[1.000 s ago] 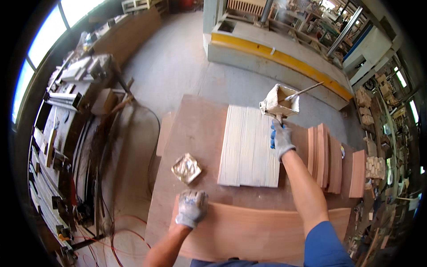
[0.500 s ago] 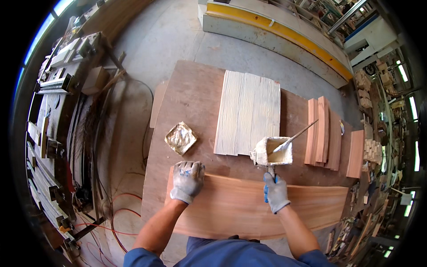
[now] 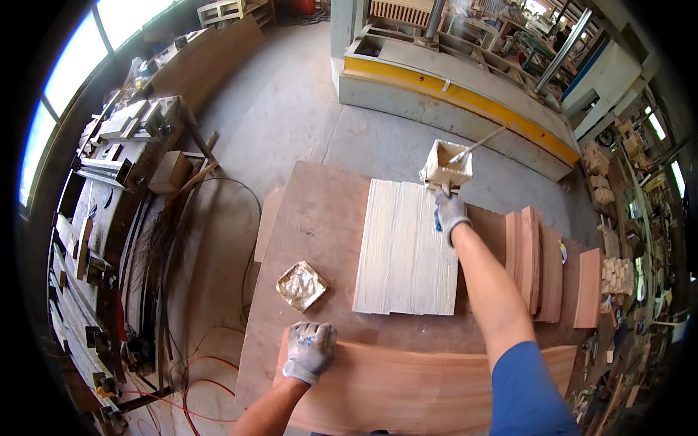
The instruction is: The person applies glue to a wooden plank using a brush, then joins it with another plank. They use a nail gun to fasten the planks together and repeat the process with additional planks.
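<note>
My right hand (image 3: 452,212), in a grey glove with blue on the palm side, grips a pale, crusted square glue pot (image 3: 446,166) by its handle beyond the far right part of the white-coated boards. A thin-handled brush (image 3: 474,146) leans out of the pot to the right; its head is inside. My left hand (image 3: 310,350), gloved too, is closed over the far left edge of a long reddish wooden board (image 3: 422,381) nearest me. Past it lie several narrow boards side by side (image 3: 406,247), their tops coated streaky white.
A crusted square dish (image 3: 302,285) sits on the brown tabletop (image 3: 320,203) at left. Curved reddish wood pieces (image 3: 528,261) stand at right. A yellow-striped machine (image 3: 451,87) is beyond the table. A cluttered rack (image 3: 123,189) and red hoses (image 3: 190,389) are at left.
My right hand has carried the glue pot and brush forward, away from me, from above the near board. The view has tilted up; my left hand keeps its place on the board.
</note>
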A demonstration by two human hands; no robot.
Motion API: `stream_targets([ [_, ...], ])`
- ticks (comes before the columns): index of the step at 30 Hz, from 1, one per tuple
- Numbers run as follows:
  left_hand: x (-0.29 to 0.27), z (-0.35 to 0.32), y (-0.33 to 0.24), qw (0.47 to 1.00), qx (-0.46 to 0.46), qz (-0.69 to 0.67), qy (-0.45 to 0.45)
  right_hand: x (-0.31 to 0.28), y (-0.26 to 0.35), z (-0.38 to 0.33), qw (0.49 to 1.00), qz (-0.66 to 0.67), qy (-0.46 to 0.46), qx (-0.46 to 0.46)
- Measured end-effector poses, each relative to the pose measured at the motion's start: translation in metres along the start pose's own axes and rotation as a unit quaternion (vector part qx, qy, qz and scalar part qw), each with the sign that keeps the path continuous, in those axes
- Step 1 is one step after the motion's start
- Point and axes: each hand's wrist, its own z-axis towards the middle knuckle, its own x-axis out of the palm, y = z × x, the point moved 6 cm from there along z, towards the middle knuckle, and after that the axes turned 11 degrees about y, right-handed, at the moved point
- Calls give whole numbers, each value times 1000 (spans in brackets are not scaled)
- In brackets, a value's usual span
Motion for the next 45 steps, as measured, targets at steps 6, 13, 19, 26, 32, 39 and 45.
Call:
stream_targets([
  [6,1,-5,5,1000,-16,-2,9,1,23,-25,999,19,-21,-33],
  [13,10,-3,9,1000,1,-4,3,7,-25,-65,1000,6,-5,-1],
  [19,3,-5,5,1000,-6,-1,-10,6,-102,-191,993,-112,-14,-26],
  [26,5,-7,4,1000,-12,0,-14,-5,-141,-385,986,57,22,153],
  [32,13,-6,10,1000,-13,0,2,-38,-128,-378,987,55,-22,147],
  [39,7,-4,6,1000,-4,-4,23,-42,-125,-278,993,36,-4,115],
  [45,-2,-6,0,1000,-10,19,-4,-52,-73,-101,998,-11,-35,-52],
])
